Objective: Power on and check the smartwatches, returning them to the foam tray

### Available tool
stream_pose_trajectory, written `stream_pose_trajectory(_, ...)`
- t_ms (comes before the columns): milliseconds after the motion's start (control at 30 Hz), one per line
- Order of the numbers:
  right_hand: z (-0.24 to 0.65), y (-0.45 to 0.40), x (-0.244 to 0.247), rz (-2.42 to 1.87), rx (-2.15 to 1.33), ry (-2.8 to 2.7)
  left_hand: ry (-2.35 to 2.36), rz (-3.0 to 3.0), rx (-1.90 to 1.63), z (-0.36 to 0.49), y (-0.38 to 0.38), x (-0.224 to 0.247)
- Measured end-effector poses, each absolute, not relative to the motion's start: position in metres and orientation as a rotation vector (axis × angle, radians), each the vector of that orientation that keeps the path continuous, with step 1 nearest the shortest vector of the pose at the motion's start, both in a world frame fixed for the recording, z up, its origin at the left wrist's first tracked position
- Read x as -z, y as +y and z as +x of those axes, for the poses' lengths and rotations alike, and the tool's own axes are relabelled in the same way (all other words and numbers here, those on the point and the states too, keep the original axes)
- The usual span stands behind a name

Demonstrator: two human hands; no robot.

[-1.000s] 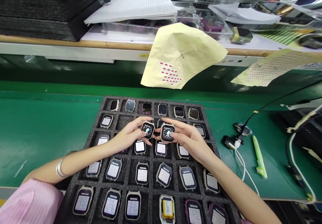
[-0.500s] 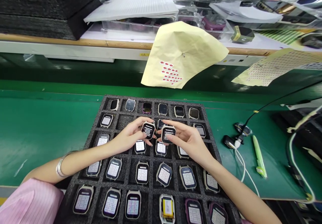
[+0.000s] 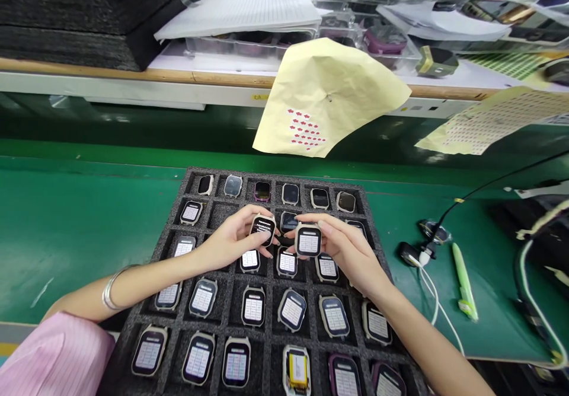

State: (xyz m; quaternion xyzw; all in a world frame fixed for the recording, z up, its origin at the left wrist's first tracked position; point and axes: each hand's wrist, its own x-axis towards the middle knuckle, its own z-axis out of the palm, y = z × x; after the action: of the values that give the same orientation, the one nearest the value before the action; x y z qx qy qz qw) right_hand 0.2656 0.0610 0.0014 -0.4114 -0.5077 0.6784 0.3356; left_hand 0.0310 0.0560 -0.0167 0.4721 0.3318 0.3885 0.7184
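My left hand [image 3: 246, 233] is closed around a smartwatch body [image 3: 264, 226] without a strap, its thumb lying on the dark screen with white text lines. To its right my right hand [image 3: 340, 245] grips a second smartwatch body [image 3: 308, 240] by the edges; its screen shows a white table. Both are held above a black foam tray [image 3: 220, 274] divided into square pockets. Most pockets hold more strapless watches, many lit with the same white table, such as a watch [image 3: 253, 306] below my hands. One opened unit [image 3: 297, 371] in the front row shows a yellow battery.
A green pen-like tool [image 3: 463, 283] and a black plug with white cable [image 3: 411, 254] lie right of the tray. Yellow sticker sheets [image 3: 329, 96] hang from the shelf edge [image 3: 231, 80] behind. Black foam blocks [image 3: 66, 22] and papers [image 3: 240, 13] are stacked on the shelf.
The watch in my right hand has changed from a dark text screen to a white table, and my right thumb has come off its screen. My left thumb has slid further across its watch's screen.
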Motion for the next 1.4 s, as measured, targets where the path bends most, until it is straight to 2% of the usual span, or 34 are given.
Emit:
stream_pose_trajectory(433,0.272,0.06,-0.008,-1.042,-1.724,-1.53,0.71,1.01,-0.881,0.031,0.058,0.016)
stream_pose_trajectory(500,0.279,0.067,-0.003,-1.156,-1.527,-1.683,0.709,1.019,-0.881,0.03,0.057,0.016)
stream_pose_trajectory(567,0.288,0.077,0.002,-1.265,-1.164,-1.943,0.715,1.026,-0.878,0.027,0.057,0.016)
stream_pose_trajectory(700,0.308,0.095,0.006,-1.235,-0.578,-2.477,0.764,1.017,-0.897,0.023,0.057,0.013)
stream_pose_trajectory(900,0.287,0.094,-0.004,-1.105,-0.334,-2.76,0.93,1.042,-0.948,0.022,0.059,0.002)
stream_pose_trajectory(1067,0.242,0.086,0.012,-1.367,-0.074,-2.764,1.151,1.17,-0.895,0.02,0.058,-0.003)
stream_pose_trajectory(1200,0.234,0.086,0.026,-1.476,-0.473,-2.335,1.192,1.246,-0.883,0.018,0.055,0.004)
stream_pose_trajectory(1300,0.234,0.085,0.021,-1.267,-0.875,-2.093,1.187,1.321,-0.895,0.017,0.054,0.01)
stream_pose_trajectory(1400,0.23,0.084,0.009,-0.991,-1.429,-1.78,1.18,1.312,-0.891,0.018,0.054,0.011)
